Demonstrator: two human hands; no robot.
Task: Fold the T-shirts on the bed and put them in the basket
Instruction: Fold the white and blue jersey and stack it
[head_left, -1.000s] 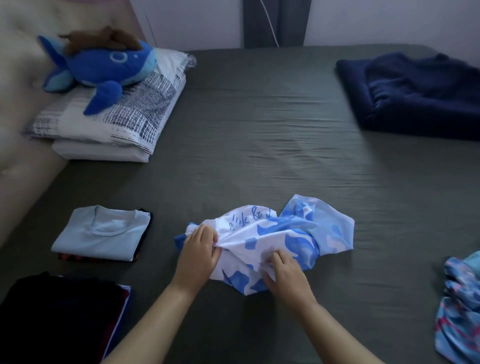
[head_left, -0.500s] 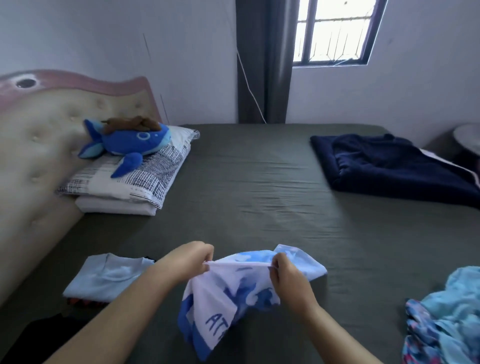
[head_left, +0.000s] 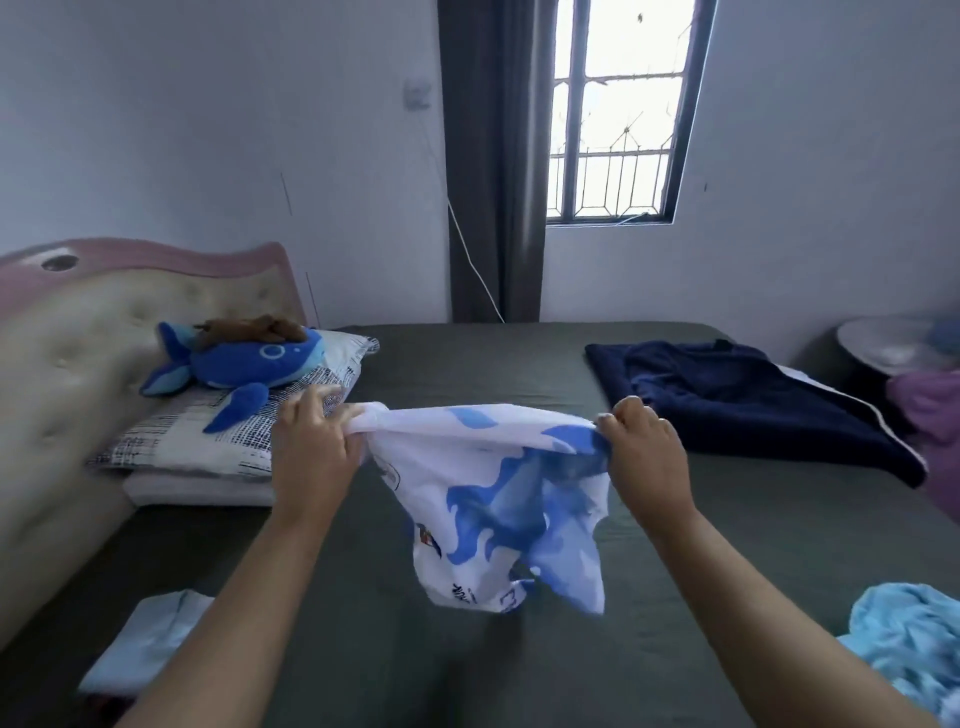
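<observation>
Hanging at the centre of the frame above the bed (head_left: 363, 597), the white and blue T-shirt (head_left: 498, 499) was stretched between both hands. The left hand (head_left: 311, 447) pinched its left end with curled fingers, and the right hand (head_left: 644, 447) gripped its right end likewise. A folded pale blue shirt (head_left: 145, 644) lay at lower left, a crumpled light blue garment (head_left: 914, 639) at lower right.

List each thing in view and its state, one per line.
Blue-and-white patterned T-shirt: lifted off the bed, hanging unfolded.
Left hand: grip on the shirt's left edge.
Right hand: grip on its right edge.
Pale blue T-shirt: folded.
Navy garment: spread flat.
Light blue cloth: crumpled.
</observation>
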